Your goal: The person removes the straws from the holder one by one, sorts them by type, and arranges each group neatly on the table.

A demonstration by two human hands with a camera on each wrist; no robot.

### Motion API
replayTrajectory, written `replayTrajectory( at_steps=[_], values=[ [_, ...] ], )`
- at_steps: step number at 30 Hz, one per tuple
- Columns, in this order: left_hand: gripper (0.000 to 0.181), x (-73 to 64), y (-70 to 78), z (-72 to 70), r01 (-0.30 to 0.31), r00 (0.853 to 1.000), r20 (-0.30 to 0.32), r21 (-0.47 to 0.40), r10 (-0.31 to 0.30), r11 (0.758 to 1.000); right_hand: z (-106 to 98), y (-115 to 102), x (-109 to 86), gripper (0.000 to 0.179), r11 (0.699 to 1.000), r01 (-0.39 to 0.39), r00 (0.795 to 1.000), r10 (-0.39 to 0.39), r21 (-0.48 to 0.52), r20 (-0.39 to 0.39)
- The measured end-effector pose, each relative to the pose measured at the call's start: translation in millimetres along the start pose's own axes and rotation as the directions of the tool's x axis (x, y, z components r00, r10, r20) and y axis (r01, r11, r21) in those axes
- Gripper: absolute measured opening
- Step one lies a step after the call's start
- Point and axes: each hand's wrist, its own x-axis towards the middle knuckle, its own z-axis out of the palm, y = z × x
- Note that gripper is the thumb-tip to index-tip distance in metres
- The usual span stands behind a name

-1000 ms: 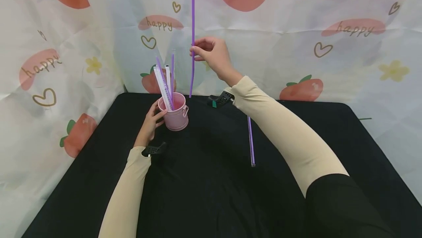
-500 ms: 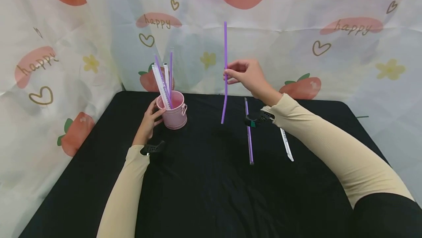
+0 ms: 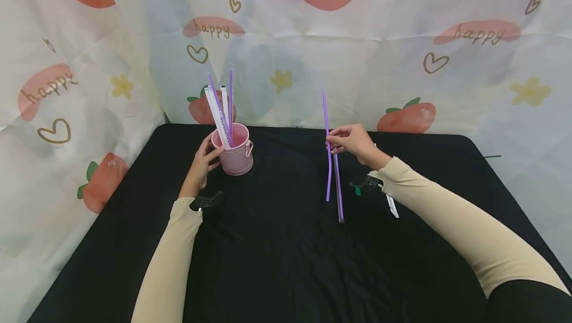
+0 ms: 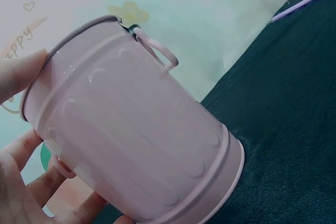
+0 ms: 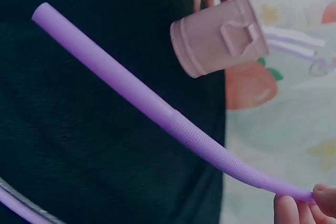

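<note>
My left hand [image 3: 200, 169] holds the near left side of a small pink metal bucket [image 3: 239, 162], thumb at the rim and fingers round the wall. Several straws stand leaning inside it: white paper-wrapped straws [image 3: 215, 110] and purple straws [image 3: 231, 97]. Over to the right, my right hand [image 3: 355, 143] pinches a purple bendy straw [image 3: 329, 176] near its middle, the straw roughly upright. Its ribbed bend [image 5: 215, 153] and lower end show in the right wrist view. Just behind that straw, a purple straw in a clear wrapper [image 3: 339, 191] lies on the black cloth.
A white paper-wrapped straw [image 3: 392, 207] lies on the black-covered table [image 3: 277, 248], partly hidden under my right wrist. A printed curtain [image 3: 277, 40] with strawberries and hearts hangs along the back and left edges of the table.
My right hand has moved right and down with the purple bendy straw, from beside the bucket to near the wrapped straws on the table. The left hand and bucket stay put.
</note>
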Motion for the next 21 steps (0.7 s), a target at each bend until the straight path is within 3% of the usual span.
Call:
replayTrajectory(
  at_steps=[4, 10, 21],
  values=[
    [0.062, -5.3, 6.7, 3.0, -0.003, 1.0, 0.004, 0.01, 0.003, 1.0, 1.1, 22.1, 2.7, 0.033, 0.999, -0.045, 0.999, 0.045, 0.03, 0.009],
    [0.062, 3.8, -4.9, -1.7, -0.003, 1.0, -0.008, 0.006, 0.003, 1.0, 4.6, 46.6, 3.7, 0.036, 0.994, -0.101, 0.994, 0.1, 0.038, 0.034],
    [0.06, 9.2, -12.6, -3.4, 0.005, 1.0, -0.022, 0.0, -0.005, 1.0, 14.4, 67.4, 0.0, 0.029, 0.989, -0.141, 0.989, 0.144, -0.049, 0.046]
  ],
)
